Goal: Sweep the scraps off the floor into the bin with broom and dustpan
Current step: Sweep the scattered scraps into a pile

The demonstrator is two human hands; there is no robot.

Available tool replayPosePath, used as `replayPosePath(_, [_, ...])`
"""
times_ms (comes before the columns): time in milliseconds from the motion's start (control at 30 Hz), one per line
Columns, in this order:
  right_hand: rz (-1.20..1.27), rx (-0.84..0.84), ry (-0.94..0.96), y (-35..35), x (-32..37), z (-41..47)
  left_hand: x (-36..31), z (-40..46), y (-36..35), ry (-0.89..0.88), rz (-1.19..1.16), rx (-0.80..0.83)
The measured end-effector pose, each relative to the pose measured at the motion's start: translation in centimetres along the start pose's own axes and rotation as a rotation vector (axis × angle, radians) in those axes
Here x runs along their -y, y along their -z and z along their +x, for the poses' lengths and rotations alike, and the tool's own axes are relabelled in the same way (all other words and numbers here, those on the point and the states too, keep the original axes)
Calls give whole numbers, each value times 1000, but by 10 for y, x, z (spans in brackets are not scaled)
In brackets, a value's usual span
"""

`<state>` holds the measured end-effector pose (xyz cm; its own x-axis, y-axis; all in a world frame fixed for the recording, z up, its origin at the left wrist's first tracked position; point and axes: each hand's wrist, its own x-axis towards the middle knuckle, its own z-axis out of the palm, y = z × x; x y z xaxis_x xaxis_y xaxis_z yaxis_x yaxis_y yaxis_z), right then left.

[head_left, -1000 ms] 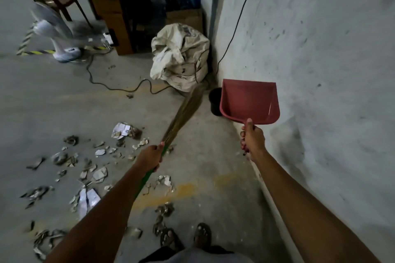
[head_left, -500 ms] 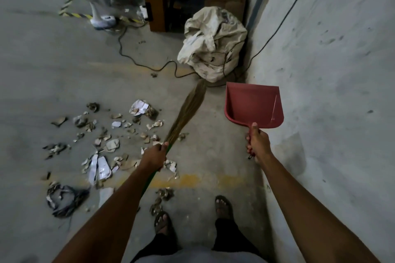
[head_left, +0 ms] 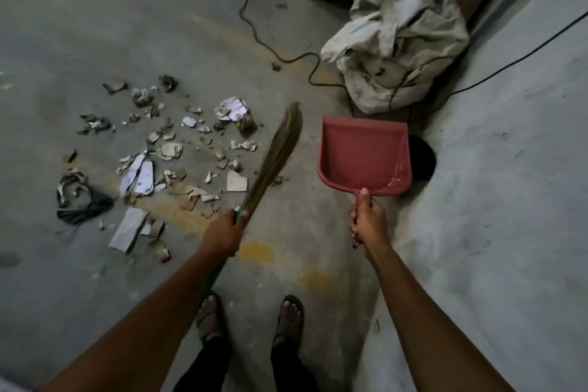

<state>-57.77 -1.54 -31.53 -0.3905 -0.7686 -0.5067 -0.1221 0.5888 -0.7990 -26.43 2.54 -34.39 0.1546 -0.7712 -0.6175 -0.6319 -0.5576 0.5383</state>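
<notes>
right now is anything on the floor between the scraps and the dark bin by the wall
Mostly bare floor. The broom head and the red dustpan, both held up, hang over the path from the scraps to the bin. The black cable lies farther back.

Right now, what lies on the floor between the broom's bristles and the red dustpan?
In the head view, only bare concrete floor shows between the broom and the dustpan; the scraps lie left of the broom.
</notes>
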Motion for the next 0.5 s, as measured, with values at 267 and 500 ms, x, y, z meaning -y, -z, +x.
replayPosePath(267, [-23,23,-9,-59,-101,105,64,101,-135,14,57,99])
replayPosePath(500, [40,24,-34,-122,-213,184,143,210,-249,-26,148,202])
